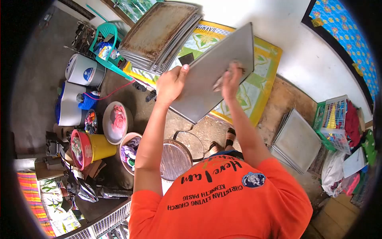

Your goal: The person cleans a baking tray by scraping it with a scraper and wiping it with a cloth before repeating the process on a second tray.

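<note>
A flat grey metal baking tray [211, 75] is held up at a tilt over the table. My left hand [172, 85] grips its left edge, thumb on the upper face and fingers hidden beneath. Against the tray's face, my right hand [230, 81] presses a small beige-brown cloth [218, 84]; this hand is slightly blurred. Behind the tray, a tall stack of similar trays [161, 32], the top one rust-stained, rests on the table. A small dark piece [186, 59] lies near the stack.
A yellow-green patterned cloth [264, 79] covers the table. More trays [296, 139] lean low at right beside plastic crates [334, 121]. At left stand a green chair [107, 44], laundry basins [116, 122], a yellow bucket [102, 148] and a white washing machine [81, 71]. A round wooden stool [175, 159] is below.
</note>
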{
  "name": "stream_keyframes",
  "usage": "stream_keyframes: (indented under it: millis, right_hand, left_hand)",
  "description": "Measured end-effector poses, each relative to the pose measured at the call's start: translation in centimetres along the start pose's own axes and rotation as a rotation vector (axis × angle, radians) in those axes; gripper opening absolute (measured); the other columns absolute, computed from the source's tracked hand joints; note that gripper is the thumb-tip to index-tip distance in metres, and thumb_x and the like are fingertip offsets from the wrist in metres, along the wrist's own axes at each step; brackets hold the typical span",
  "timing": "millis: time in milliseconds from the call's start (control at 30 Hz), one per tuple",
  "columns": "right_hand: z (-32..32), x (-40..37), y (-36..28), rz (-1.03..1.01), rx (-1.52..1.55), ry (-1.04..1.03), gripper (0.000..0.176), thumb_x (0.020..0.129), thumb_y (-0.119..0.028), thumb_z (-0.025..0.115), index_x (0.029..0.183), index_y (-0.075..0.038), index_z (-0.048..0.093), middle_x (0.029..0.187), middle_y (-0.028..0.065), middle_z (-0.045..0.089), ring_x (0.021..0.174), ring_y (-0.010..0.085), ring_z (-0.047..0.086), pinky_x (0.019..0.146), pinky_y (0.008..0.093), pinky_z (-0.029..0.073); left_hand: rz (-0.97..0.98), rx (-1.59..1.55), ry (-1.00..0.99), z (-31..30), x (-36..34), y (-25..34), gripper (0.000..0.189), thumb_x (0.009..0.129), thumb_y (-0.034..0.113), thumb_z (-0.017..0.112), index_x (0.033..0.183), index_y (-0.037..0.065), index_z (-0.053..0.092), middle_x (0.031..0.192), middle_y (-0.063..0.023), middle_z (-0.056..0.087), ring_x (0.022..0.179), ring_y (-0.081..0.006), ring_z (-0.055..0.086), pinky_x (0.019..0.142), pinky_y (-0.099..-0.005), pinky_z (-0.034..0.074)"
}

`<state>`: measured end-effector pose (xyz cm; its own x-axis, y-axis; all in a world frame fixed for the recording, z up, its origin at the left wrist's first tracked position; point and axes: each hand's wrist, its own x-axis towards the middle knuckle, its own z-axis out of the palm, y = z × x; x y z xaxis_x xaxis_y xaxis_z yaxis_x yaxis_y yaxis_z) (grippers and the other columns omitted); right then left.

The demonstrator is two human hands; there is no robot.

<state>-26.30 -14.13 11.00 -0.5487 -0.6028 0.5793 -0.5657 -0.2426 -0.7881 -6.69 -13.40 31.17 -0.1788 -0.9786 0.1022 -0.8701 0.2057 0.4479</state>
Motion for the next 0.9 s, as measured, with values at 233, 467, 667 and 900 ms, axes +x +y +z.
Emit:
stream_keyframes:
  millis: [233,467,667,900]
  right_hand:
    - [2.0,-6.6,-0.5,0.609,0.141,0.077,0.056,0.092,-0.013,0.045,0.14,0.006,0.023,0.142,0.0259,0.027,0.131,0.036,0.027,0.109,0.0441,0.021]
    - [0.4,-11.1,-9.8,0.06,0.027,-0.787,0.058,0.08,-0.016,0.062,0.135,-0.014,0.044,0.124,0.0229,0.042,0.111,0.038,0.045,0.097,0.0476,0.035]
    - [1.5,5.7,-8.8,-0.14,0.205,-0.125,0.047,0.08,-0.006,0.059,0.126,-0.005,0.049,0.119,0.0189,0.046,0.115,0.0349,0.041,0.102,0.0436,0.029]
    - [2.7,12.9,5.1,0.447,-0.026,0.239,0.039,0.083,-0.009,0.053,0.121,-0.001,0.052,0.12,0.0232,0.054,0.112,0.0373,0.048,0.097,0.0439,0.037]
  left_hand:
    - [-0.039,0.017,0.022,-0.2,0.1,-0.5,0.06,0.093,0.057,0.032,0.081,0.007,0.063,0.075,-0.0207,0.063,0.079,-0.0417,0.06,0.07,-0.0487,0.045]
    - [-0.021,0.031,0.073,0.4,0.9,-0.3,0.059,0.094,0.056,0.03,0.082,0.008,0.064,0.075,-0.0208,0.064,0.078,-0.0419,0.06,0.069,-0.0489,0.045]
    - [0.022,0.11,0.11,0.4,-0.2,0.9,0.056,0.094,0.054,0.033,0.077,0.009,0.062,0.07,-0.0192,0.063,0.071,-0.0407,0.061,0.064,-0.0488,0.046]
    - [0.066,0.219,0.241,1.3,-0.8,0.6,0.037,0.09,0.046,0.051,0.081,0.013,0.065,0.065,-0.0135,0.063,0.063,-0.0361,0.063,0.057,-0.0449,0.048]
